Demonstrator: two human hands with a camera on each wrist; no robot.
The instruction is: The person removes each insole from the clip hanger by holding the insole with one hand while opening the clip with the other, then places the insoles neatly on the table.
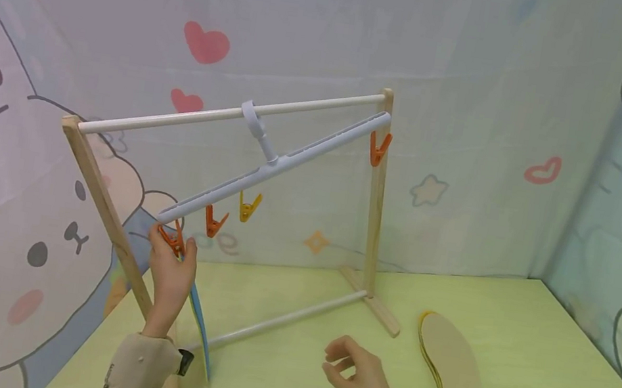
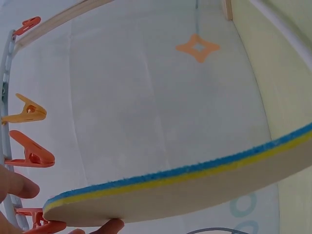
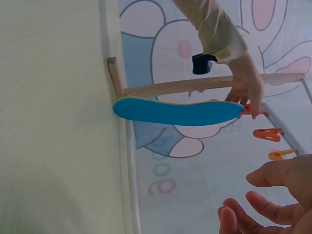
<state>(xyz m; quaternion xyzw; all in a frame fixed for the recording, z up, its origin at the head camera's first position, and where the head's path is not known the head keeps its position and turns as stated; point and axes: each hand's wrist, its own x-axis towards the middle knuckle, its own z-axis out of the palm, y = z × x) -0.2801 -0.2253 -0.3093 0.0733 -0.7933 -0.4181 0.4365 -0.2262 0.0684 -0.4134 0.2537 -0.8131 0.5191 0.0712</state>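
My left hand (image 1: 171, 274) is raised at the low left end of the tilted white hanger (image 1: 275, 168). Its thumb and fingers stand apart on either side of an orange clip (image 2: 36, 217), whose handles are spread. That clip bites the tip of an insole (image 3: 178, 111), blue on one face and beige on the other with a yellow layer between. The insole hangs down toward the table. My right hand (image 1: 362, 380) hovers low over the table with loosely bent fingers and nothing in it.
A wooden rack (image 1: 372, 229) with a white top bar (image 1: 178, 121) carries the hanger by its hook. Two more orange clips and a yellow clip (image 1: 248, 207) hang along the hanger. Beige insoles (image 1: 455, 373) lie stacked on the green table (image 1: 527, 357), right of my right hand.
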